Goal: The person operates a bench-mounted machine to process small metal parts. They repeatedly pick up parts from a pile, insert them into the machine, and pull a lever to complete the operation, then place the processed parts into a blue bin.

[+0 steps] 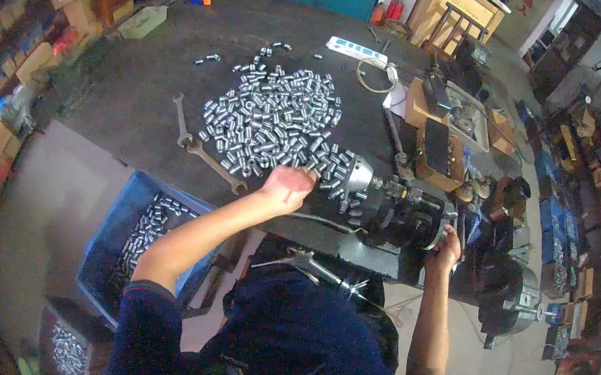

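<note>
A heap of short shiny metal sleeves covers the middle of the dark workbench. At the heap's near right edge is my left hand, its fingers bent together among the sleeves. What they pinch, if anything, is too small to make out. Right of it stands a small bench machine with a silver conical head facing the heap. My right hand closes round a dark part at the machine's right end; its exact shape is partly hidden by the fingers.
Two open-end wrenches lie left of the heap. A blue bin of sleeves stands below the bench's left front. A white power strip, boxes and tools crowd the back right. Another dark machine stands at the right.
</note>
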The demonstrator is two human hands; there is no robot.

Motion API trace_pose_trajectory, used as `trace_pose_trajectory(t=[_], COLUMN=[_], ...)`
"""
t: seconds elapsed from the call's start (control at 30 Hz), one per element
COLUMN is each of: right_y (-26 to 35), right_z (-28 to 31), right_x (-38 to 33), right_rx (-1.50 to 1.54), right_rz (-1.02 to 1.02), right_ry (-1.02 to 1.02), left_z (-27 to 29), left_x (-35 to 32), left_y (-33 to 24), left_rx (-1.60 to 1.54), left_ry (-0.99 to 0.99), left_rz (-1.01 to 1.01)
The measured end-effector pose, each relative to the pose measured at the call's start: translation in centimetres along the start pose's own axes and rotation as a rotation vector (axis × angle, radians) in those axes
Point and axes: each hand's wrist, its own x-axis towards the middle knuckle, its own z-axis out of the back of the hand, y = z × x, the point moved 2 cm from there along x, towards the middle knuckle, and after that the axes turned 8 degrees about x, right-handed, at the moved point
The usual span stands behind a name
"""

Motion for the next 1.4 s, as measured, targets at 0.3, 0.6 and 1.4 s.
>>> trace_pose_trajectory(t=[0.3, 0.6, 1.4], right_y=[-0.1, 0.0, 0.3], right_z=[-0.2, -0.4, -1.7], right_x=[0.4, 0.6, -1.0], right_rx=[-0.015, 0.05, 0.092], right_rz=[-0.037, -0.091, -0.122], right_ry=[-0.031, -0.04, -0.133], left_z=[-0.1, 1.3, 6.1], left_x=[-1.6, -1.3, 1.1], left_y=[1.4, 0.3, 1.0], left_rx=[-0.195, -0.356, -1.747], left_ry=[-0.124, -0.108, -0.146], left_rz=[0.107, 0.098, 0.116])
